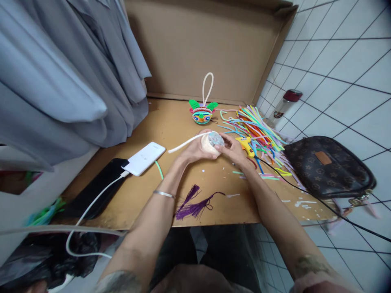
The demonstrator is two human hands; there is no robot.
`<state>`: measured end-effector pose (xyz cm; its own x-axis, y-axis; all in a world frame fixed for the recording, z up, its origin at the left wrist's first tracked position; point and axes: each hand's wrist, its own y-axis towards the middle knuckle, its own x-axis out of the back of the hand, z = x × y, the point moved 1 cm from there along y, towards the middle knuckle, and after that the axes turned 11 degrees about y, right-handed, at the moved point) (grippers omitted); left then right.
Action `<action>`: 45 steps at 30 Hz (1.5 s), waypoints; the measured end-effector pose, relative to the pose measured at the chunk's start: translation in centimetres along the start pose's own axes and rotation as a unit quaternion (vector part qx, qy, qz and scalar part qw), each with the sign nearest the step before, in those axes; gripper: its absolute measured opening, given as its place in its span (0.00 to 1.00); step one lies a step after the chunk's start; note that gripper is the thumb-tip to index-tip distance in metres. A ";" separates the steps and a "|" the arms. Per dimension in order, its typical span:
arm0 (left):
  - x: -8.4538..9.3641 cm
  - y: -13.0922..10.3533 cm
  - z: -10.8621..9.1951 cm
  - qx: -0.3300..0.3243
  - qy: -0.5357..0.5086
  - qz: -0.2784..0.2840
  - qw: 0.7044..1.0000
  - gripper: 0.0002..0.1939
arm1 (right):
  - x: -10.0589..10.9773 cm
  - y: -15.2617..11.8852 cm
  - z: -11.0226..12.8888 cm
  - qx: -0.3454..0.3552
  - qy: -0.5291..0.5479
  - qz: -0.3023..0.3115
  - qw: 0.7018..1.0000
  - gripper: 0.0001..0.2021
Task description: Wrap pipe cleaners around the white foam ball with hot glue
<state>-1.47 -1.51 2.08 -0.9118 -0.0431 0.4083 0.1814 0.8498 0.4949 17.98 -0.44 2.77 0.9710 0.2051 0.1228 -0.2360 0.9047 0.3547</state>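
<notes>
Here, hands point(214, 147) cupping a fuzzy white cylinder point(209, 144) (bluish inside), purple silky tassels point(195, 206).

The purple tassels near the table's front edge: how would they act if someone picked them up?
The purple tassels would probably hang limp, since their fine strands splay loosely across the table. They look light, being little more than thin threads. The loose strands and thin cord loops might also snag or tangle.

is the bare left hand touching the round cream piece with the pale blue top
Touching. The head view shows the bare left hand curled against the side of the round cream piece, no gap visible.
</notes>
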 end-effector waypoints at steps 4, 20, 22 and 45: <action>-0.1 -0.2 -0.5 0.016 -0.044 0.034 0.998 0.47 | -0.3 -0.3 0.2 0.032 -0.069 -0.025 0.997 0.33; -0.7 0.1 1.5 0.053 0.107 -0.143 0.982 0.40 | 4.9 0.4 2.7 0.000 -0.305 -0.256 0.918 0.10; -0.6 0.2 1.6 0.055 0.113 -0.148 0.981 0.40 | 5.0 0.3 2.8 -0.022 -0.354 -0.249 0.901 0.10; -1.4 0.2 1.0 0.060 0.118 -0.141 0.981 0.43 | 5.0 -3.5 2.2 -0.089 -0.506 -0.199 0.834 0.14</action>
<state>-0.55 -0.74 0.92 -0.8059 -0.3941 0.4419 -0.1237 0.8419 0.5253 23.59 -3.41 4.21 0.4193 -0.4636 0.7805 0.1944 0.8857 0.4216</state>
